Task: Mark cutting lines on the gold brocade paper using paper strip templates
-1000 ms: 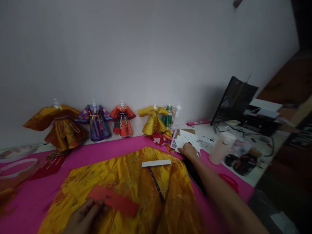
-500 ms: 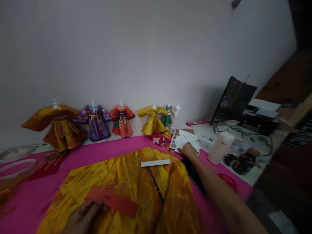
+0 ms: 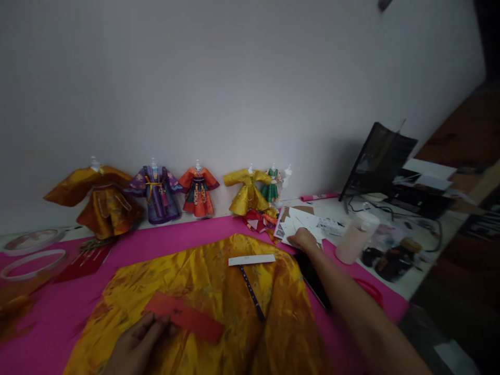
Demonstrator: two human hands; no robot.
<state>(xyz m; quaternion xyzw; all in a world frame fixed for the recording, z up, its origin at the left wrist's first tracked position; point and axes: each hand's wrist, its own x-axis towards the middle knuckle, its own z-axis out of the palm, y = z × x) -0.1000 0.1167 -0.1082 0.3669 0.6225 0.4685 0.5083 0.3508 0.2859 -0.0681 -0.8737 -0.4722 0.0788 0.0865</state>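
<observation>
Left hand: the left hand (image 3: 135, 349) lies low on the yellow fabric (image 3: 203, 291), fingers loosely spread and flat; its fingertips rest on the near end of the red paper strip (image 3: 183, 317), pinning it rather than gripping it.
Red paper strip: lies flat on the yellow fabric, running slantwise away from the left hand toward the right; small dark marks show near its middle, too small to read.
Right hand: the right hand (image 3: 302, 239) is stretched far forward, palm down, at the near edge of the white paper pieces (image 3: 299, 225); it touches them, but whether the fingers close on one I cannot tell.
White paper pieces: a loose fan of cards and cut shapes just beyond the right hand, on the tabletop (image 3: 344, 216) past the edge of the pink mat (image 3: 175, 237).
Yellow fabric: spread wide over the pink mat, under the left hand and beside the right forearm.
White strip: a white strip (image 3: 252, 259) lies on the fabric left of the right hand, with a dark dotted ribbon (image 3: 252, 294) running from it back toward the left hand.
Beyond the hands: a row of small costumed dress forms (image 3: 197, 190) stands against the wall.
Right of the right hand: a pale pink cup (image 3: 355, 237), near it.
</observation>
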